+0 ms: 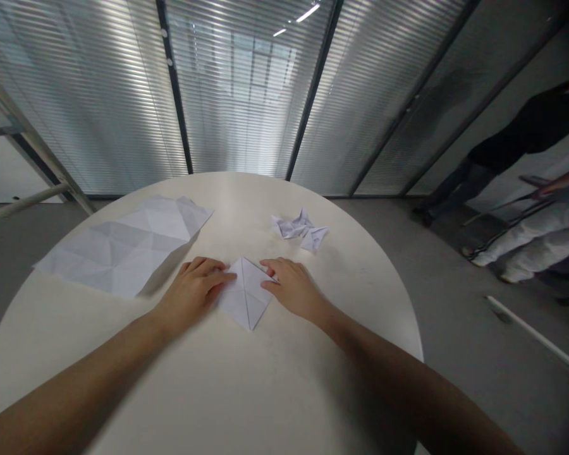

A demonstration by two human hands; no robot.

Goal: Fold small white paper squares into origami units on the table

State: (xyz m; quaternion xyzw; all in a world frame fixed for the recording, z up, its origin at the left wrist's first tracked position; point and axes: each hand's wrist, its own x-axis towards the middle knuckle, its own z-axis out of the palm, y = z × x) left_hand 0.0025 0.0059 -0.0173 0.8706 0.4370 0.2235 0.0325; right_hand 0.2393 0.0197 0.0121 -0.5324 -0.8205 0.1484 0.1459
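Note:
A folded sheet of white paper (245, 298), diamond-shaped with a crease down its middle, lies on the round white table (265, 392). My left hand (198, 284) grips its left corner, thumb on top and the other fingers bent along the upper left edge. At the opposite corner, my right hand (291, 285) holds the paper between thumb and fingers. The fingertips under the paper are hidden. Beyond my right hand sits a folded paper figure (296, 226) with pointed ends.
A large creased sheet of white paper (123, 243) covers the table's left side, partly raised off it. Glass panels with blinds (246, 95) stand behind the table. To the right are people, one in dark clothes (516, 136), and a white bar (535, 332) near the floor.

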